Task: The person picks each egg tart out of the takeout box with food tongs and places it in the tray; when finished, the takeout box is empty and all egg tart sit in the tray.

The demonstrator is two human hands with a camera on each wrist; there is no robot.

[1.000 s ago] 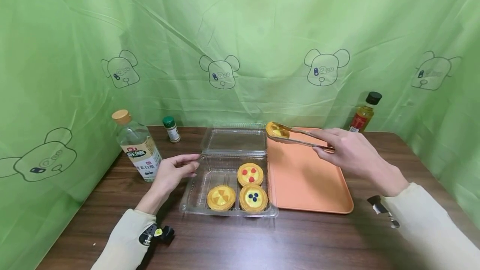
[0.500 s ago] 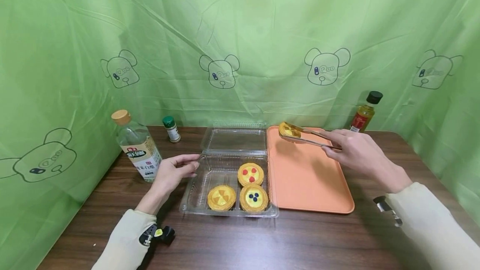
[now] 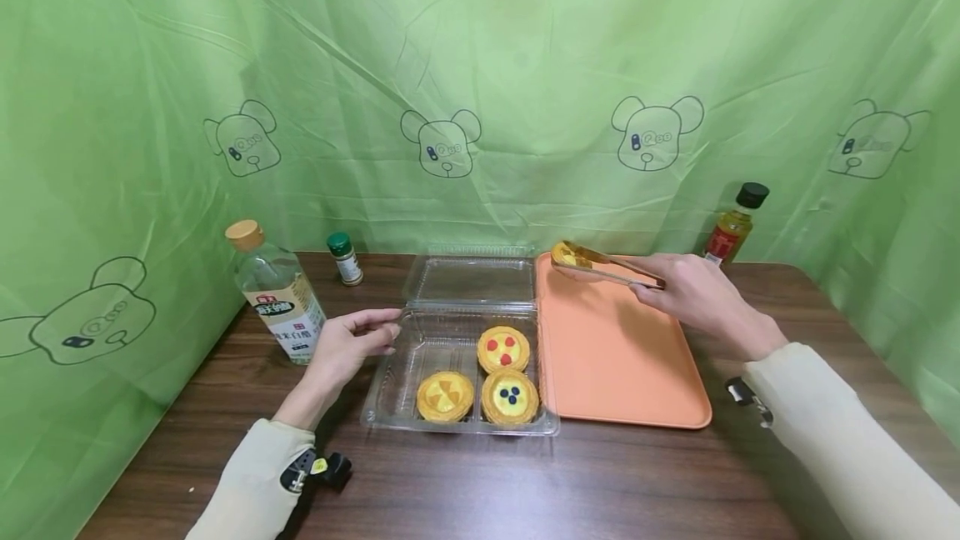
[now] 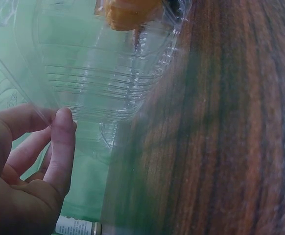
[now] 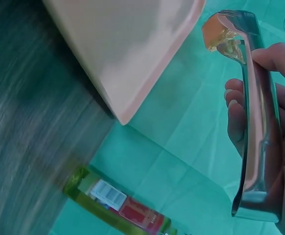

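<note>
My right hand [image 3: 693, 294] grips metal tongs [image 3: 618, 267], also close up in the right wrist view. Between the tips of the tongs a tilted egg tart [image 3: 564, 255] is held over the back left corner of the orange tray [image 3: 615, 365]. My left hand [image 3: 347, 350] pinches the left rim of a clear plastic container [image 3: 386, 419]; thumb and finger meet on it in the left wrist view. Inside the container lie a tart with red dots [image 3: 503, 350], a tart with dark blue dots [image 3: 511, 397] and a tart with orange wedges [image 3: 445, 397].
The container's lid [image 3: 472, 280] lies folded back behind it. A large vinegar bottle [image 3: 281, 307] and a green-capped shaker [image 3: 345, 261] stand left. An oil bottle [image 3: 731, 232] is behind the tray at right. A green curtain [image 3: 525, 40] encloses the table [image 3: 465, 490].
The tongs and their tart moved right, from the tray's left edge to over the tray, then shifted slightly back left. My left hand stayed on the container rim.
</note>
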